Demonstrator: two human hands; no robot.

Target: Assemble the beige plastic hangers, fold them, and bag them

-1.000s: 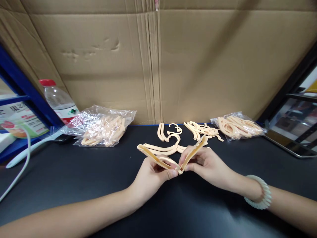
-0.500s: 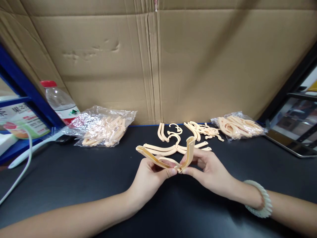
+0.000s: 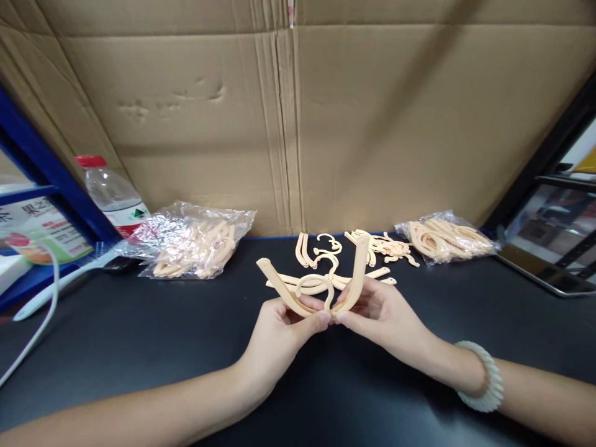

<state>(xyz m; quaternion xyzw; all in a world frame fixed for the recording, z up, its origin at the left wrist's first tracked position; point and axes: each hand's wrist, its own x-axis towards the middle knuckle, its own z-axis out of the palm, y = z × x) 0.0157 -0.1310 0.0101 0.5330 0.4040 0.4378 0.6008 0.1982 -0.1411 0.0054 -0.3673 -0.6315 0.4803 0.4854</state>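
Between both hands is a cream plastic folding hanger [image 3: 357, 279], its two arms angled up in a V and its hook standing between them. My left hand [image 3: 291, 332] pinches it near the centre joint, beneath the left arm. From the other side my right hand [image 3: 384, 313] grips the base of the right arm, thumb at the joint. The fingertips hide the joint itself. Just behind, finished-looking hangers [image 3: 333, 267] of the same cream plastic lie on the black table [image 3: 209, 347], partly covered by the held one.
Loose hanger arms [image 3: 306, 250], hooks [image 3: 330, 243] and a pile of small parts [image 3: 395, 249] lie farther back. Clear bags of parts stand left [image 3: 195, 245] and right [image 3: 449, 236]. A bottle [image 3: 112, 195], a white cable [image 3: 54, 304] and a tablet-like device [image 3: 544, 270] edge the table.
The hanger has tilted in my hands: its arms now point more upward and its hook has swung up into clear view. Both hands stay nearly in place.
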